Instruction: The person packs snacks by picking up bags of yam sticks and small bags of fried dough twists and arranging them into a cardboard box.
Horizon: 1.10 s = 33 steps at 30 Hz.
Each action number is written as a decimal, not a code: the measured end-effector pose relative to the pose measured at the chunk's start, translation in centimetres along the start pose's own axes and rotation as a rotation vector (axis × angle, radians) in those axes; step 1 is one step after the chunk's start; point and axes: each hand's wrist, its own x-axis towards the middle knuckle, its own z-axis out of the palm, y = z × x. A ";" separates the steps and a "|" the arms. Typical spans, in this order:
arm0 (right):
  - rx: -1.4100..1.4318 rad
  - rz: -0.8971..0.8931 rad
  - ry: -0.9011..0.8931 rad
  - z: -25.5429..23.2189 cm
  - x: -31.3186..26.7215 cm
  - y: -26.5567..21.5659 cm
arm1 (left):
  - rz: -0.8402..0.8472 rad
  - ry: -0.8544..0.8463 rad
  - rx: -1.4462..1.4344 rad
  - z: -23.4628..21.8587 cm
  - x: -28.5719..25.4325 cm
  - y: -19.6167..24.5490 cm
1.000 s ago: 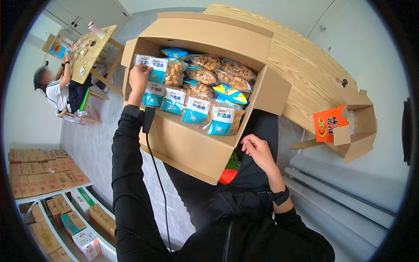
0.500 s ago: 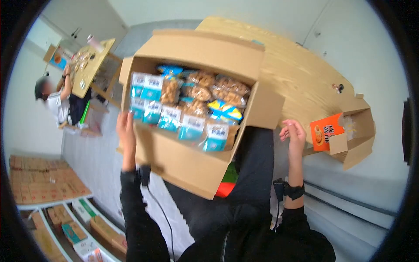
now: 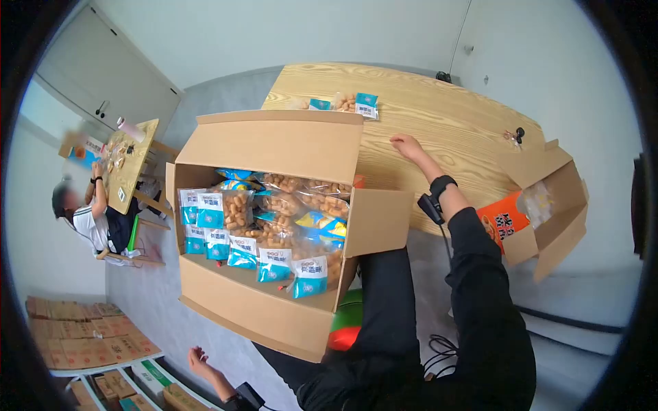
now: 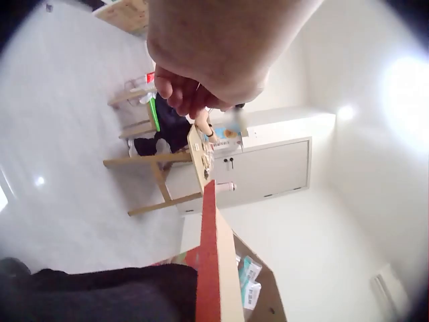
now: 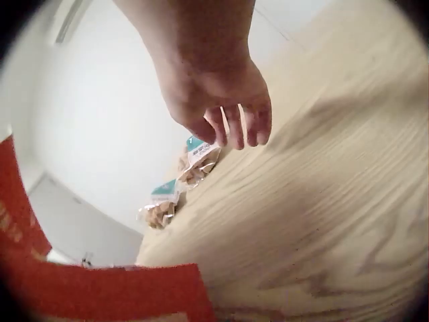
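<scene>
A large open cardboard box (image 3: 236, 290) is packed with clear snack bags (image 3: 274, 264) bearing teal and white labels, some blue and yellow bags among them. My right hand (image 3: 409, 146) reaches over the wooden table, its fingers loosely bent and holding nothing. Beyond the box's far flap lie two more clear bags (image 3: 345, 103) on the table; in the right wrist view, one labelled bag (image 5: 201, 161) shows just past the fingertips. Low beside the box, to its left, my left hand (image 3: 200, 362) hangs with loosely curled fingers and grips nothing.
On the wooden table (image 3: 439, 130) are small dark items (image 3: 515, 135) toward the right. An orange-panelled open carton (image 3: 504, 218) stands at the right edge. Another person (image 3: 86, 216) sits at a small table on the left. Stacked boxes (image 3: 86, 335) fill the lower left.
My left hand has left the bags and dropped down to the left of the box. The right hand has swung forward over the table. Bags behind the flap have come into view.
</scene>
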 end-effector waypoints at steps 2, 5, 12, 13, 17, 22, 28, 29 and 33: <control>0.330 0.280 -0.118 0.9 1.0 -1.0 | -0.028 0.054 0.014 -1.5 -0.5 0.2; 0.620 0.239 -0.013 1.4 2.0 -1.2 | -0.048 0.092 0.130 -3.6 -0.8 -0.7; 0.944 0.156 0.086 4.1 5.5 2.0 | -0.083 0.131 0.187 -7.1 -1.0 -4.3; 0.783 0.339 0.062 4.3 9.0 4.5 | -0.086 0.139 0.195 -6.9 -1.7 -3.6; 0.566 0.584 0.048 3.1 10.7 3.8 | -0.123 0.123 0.236 -6.7 -3.9 -1.8; 0.508 0.434 0.119 2.7 7.1 -1.6 | -0.188 0.177 0.187 -8.8 -4.1 -3.5; 0.503 0.409 0.093 3.5 9.9 -0.3 | -0.206 0.128 0.173 -10.1 -5.0 -3.2; 0.498 0.489 0.142 3.5 10.0 -0.4 | -0.213 0.127 0.176 -10.1 -5.3 -3.2; 0.683 0.452 0.192 2.6 7.8 -0.3 | -0.217 0.087 0.125 -8.4 -6.0 -2.4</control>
